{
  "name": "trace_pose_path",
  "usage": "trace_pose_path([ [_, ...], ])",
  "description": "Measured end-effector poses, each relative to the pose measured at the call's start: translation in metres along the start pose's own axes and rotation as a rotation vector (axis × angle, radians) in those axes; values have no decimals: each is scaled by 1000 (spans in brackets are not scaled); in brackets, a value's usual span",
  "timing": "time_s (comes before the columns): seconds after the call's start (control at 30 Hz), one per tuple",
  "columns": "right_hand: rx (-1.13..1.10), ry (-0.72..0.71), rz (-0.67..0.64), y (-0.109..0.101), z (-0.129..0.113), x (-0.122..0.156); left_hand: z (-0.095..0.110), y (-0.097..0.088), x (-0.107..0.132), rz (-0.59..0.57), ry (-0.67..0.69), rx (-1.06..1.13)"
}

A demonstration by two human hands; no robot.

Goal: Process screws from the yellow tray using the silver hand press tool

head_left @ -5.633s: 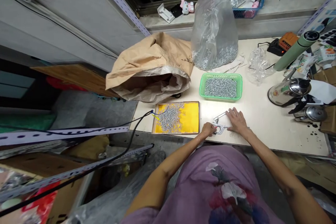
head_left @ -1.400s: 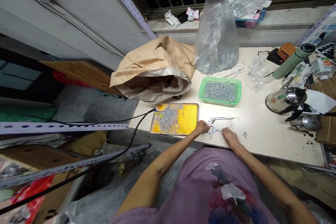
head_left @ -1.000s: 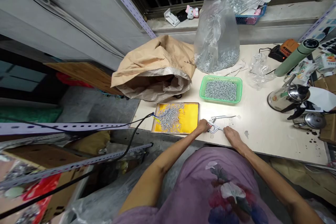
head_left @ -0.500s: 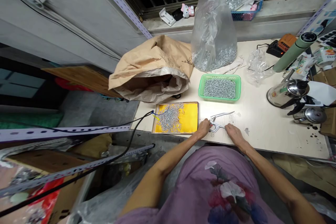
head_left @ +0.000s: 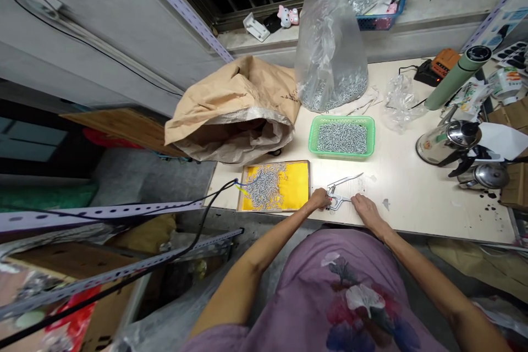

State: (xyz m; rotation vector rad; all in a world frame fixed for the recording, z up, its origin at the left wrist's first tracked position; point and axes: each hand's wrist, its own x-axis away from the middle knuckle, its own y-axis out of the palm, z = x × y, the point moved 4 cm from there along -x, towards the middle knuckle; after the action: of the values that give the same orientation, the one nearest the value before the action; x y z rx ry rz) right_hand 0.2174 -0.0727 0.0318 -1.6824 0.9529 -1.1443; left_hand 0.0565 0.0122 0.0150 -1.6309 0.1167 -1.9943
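Observation:
A silver plier-like hand tool [head_left: 339,198] lies at the table's front edge, its long upper arm angled away from a looped lower handle. At its left end, my left hand [head_left: 319,198] is closed on the head, where a small red spot shows; whatever small part the fingertips may hold is hidden. My right hand [head_left: 365,209] has its fingers closed at the tip of the lower handle. Left of the tool, a shallow yellow-bottomed tray [head_left: 300,184] bears a heap of small silver metal pins [head_left: 264,187]. Beyond the tool stands a green plastic basket [head_left: 342,155] filled with similar pins.
A large brown paper sack [head_left: 235,99] gapes at the back left, beside a clear plastic bag [head_left: 330,49] of metal pieces. On the right are a green flask [head_left: 457,80], a glass pot [head_left: 447,143] and a small metal teapot [head_left: 487,176]. A black cable [head_left: 206,209] reaches the tray.
The view has shifted slightly, so the table items appear a little further left. Both hands keep the same hold on the tool.

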Motion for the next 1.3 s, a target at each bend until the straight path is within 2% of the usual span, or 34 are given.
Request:
trace_pose_path([
  [0.2, -62, 69, 2, -8, 6, -4, -14, 8, -3, 1, -36, 186],
  [0.33, -42, 45, 73, -14, 20, -22, -17, 11, -3, 29, -62, 202],
  [0.53, 32, -5, 25, -6, 29, -46, -18, 12, 1, 69, -73, 244],
  [0.73, 118, -12, 35, -5, 23, -44, -21, 15, 2, 97, -90, 274],
  [1.3, 94, 32, 92, -4, 20, -44, -21, 16, 5, 111, -90, 302],
])
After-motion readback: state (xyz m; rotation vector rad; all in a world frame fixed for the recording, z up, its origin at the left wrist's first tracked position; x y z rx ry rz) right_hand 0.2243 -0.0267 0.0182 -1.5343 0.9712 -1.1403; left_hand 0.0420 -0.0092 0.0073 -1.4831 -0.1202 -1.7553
